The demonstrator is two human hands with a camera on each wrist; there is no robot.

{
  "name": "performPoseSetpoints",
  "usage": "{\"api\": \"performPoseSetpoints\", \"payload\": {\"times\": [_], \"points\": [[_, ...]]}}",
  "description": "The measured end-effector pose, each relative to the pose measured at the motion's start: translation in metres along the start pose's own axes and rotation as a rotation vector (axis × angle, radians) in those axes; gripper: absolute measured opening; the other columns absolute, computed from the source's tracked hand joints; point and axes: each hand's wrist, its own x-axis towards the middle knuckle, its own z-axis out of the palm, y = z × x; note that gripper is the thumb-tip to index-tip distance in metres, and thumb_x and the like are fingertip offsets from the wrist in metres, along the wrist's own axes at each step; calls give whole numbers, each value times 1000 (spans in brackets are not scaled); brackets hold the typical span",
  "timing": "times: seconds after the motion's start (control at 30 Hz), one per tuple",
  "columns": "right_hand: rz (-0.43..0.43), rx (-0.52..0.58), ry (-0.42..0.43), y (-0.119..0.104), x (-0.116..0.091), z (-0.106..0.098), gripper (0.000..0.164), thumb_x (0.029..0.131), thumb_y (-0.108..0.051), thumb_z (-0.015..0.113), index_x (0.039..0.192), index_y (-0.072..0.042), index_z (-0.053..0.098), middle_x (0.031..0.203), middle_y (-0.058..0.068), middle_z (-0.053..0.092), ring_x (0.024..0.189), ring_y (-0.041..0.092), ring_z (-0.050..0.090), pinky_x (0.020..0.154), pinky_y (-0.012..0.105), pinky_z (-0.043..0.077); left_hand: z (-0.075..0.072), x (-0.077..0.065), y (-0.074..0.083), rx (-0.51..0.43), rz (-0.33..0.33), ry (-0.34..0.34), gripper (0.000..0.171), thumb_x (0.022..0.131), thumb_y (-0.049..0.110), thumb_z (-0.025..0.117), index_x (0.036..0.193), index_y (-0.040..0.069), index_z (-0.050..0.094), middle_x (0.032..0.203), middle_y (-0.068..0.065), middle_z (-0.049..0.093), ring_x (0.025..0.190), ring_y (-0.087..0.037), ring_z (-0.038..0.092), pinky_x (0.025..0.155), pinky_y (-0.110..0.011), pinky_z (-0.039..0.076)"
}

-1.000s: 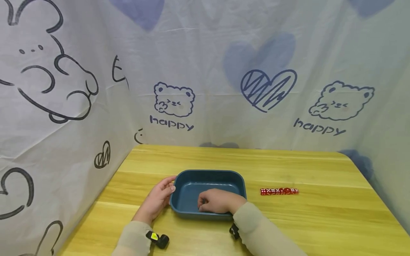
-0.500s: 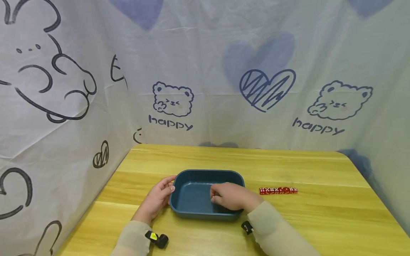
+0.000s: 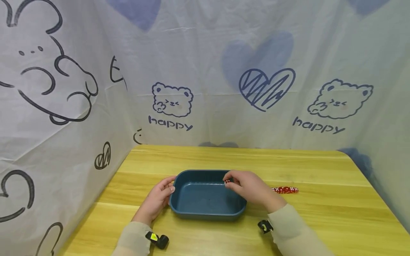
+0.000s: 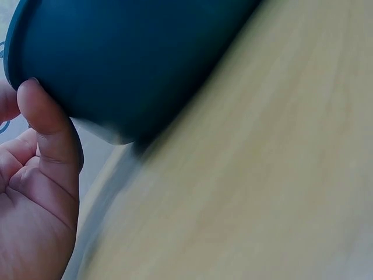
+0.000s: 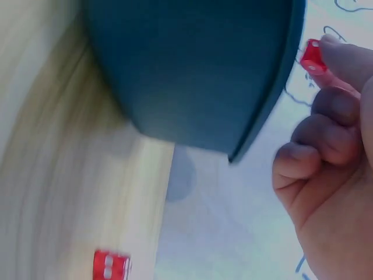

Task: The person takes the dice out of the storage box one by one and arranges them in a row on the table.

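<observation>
A dark blue, rounded rectangular box (image 3: pixel 208 214) stands on the table, its bare floor visible in the head view. My left hand (image 3: pixel 157 201) holds its left end, with the thumb (image 4: pixel 44 111) against the outer wall just below the rim. Over the right part of the box, my right hand (image 3: pixel 250 185) pinches a red die (image 5: pixel 313 57) with white dots between thumb and forefinger. The other right fingers curl into the palm. To the right of the box lies a row of red dice (image 3: pixel 288 190), partly covered by the right hand in the head view.
The yellow wood-grain table (image 3: pixel 336 213) extends around the box. A white cloth (image 3: pixel 211 117) with hearts and bear drawings hangs behind and at both sides. Black wrist cameras (image 3: pixel 158 240) sit at both cuffs.
My right hand has risen from inside the box and moved right, with a red die now showing in its fingertips. It now covers part of the dice row. The left hand stays put.
</observation>
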Motion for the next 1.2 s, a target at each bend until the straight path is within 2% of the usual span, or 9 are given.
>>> {"api": "performPoseSetpoints", "payload": {"times": [0.17, 0.47, 0.7, 0.93, 1.2], "points": [[13, -14, 40, 13, -10, -10, 17, 99, -33, 66, 115, -28, 71, 67, -10, 50, 57, 8, 43, 56, 28, 41, 1, 1, 0, -15, -7, 6, 48, 105, 8, 53, 150, 0, 40, 110, -12, 54, 71, -15, 54, 58, -23, 47], [101, -3, 55, 35, -25, -22, 23, 96, -36, 69, 115, -24, 75, 64, -6, 46, 58, 11, 43, 55, 28, 38, 0, 1, 0, -5, -9, 6, 48, 105, 10, 53, 151, 0, 40, 110, -13, 54, 71, -15, 54, 59, -23, 47], [136, 16, 64, 49, -39, -33, 22, 96, -38, 69, 113, -25, 74, 61, -4, 51, 59, 10, 57, 56, 29, 46, -1, 1, 0, -7, -12, 0, 48, 105, 11, 53, 151, 0, 40, 111, -13, 53, 72, -15, 55, 59, -23, 47], [138, -44, 113, 66, -48, -41, 22, 95, -40, 70, 111, -26, 75, 62, -7, 48, 56, 10, 45, 54, 28, 41, -1, 3, 0, -12, -10, 2, 49, 105, 11, 54, 150, 0, 40, 110, -13, 54, 71, -14, 55, 59, -23, 47], [188, -81, 124, 83, -62, -51, 29, 96, -36, 70, 117, -16, 75, 62, -5, 45, 56, 11, 38, 52, 29, 35, -2, 2, 0, -12, -6, -15, 49, 105, 11, 54, 151, -1, 39, 111, -13, 54, 72, -14, 55, 59, -22, 47]]}}
